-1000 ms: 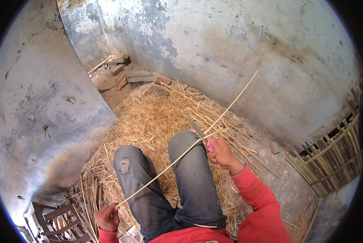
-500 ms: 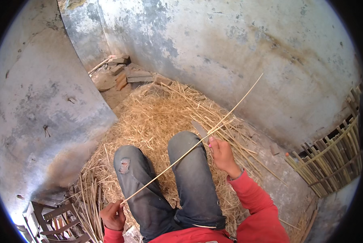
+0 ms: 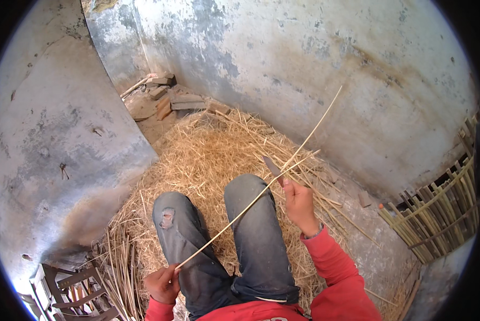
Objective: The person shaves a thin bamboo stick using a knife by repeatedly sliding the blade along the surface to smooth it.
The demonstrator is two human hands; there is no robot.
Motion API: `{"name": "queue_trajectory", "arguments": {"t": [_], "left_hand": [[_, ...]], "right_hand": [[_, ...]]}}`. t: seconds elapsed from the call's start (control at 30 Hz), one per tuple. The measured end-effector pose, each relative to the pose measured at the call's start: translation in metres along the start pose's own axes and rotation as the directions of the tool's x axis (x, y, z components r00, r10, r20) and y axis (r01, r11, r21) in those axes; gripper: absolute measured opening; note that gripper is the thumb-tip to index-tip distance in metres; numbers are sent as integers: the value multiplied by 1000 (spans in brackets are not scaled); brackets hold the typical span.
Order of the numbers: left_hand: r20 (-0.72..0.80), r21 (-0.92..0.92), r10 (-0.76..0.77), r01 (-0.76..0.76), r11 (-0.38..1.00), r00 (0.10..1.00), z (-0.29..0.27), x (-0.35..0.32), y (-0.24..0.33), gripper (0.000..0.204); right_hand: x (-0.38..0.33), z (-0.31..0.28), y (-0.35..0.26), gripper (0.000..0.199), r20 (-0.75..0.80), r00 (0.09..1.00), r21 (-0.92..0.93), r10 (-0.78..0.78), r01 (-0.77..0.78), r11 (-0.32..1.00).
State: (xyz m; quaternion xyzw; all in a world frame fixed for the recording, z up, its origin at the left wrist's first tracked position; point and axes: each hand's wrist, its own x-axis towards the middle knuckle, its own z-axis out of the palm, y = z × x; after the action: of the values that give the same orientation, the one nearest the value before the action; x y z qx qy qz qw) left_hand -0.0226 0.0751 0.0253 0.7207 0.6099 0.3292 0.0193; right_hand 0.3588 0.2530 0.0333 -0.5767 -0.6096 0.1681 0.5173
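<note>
My left hand (image 3: 163,283) pinches the lower end of a long, thin bamboo strip (image 3: 222,230) beside my left knee. The strip slants up to the right over both thighs. Beyond my right knee, my right hand (image 3: 300,204) is closed around a knife, its handle mostly hidden by the fingers. The dark blade (image 3: 273,167) points up and left and crosses the strip. At the blade the strip forks into two pieces, a long one rising toward the wall and a shorter one lying lower to the right.
Pale shavings (image 3: 197,144) cover the floor around my legs. Loose strips lie at right and in a bundle (image 3: 119,262) at left. A dark slatted frame (image 3: 79,291) stands lower left, a bamboo lattice (image 3: 438,211) at far right. Bricks (image 3: 186,101) lie by the stained wall (image 3: 304,64).
My left hand has moved right and slightly up with the strip. The shorter split piece now reaches farther out past the knife. My right hand has shifted slightly right.
</note>
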Motion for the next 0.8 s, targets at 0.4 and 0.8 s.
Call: {"name": "queue_trajectory", "arguments": {"t": [0.4,0.8], "left_hand": [[-32,-29,-38,37,999,999,12,-3,0,16],[-27,-47,-70,69,997,997,15,9,15,19]], "right_hand": [[10,-40,15,57,728,554,416,404,-825,382],[-5,-19,16,55,462,795,313,394,-561,766]]}}
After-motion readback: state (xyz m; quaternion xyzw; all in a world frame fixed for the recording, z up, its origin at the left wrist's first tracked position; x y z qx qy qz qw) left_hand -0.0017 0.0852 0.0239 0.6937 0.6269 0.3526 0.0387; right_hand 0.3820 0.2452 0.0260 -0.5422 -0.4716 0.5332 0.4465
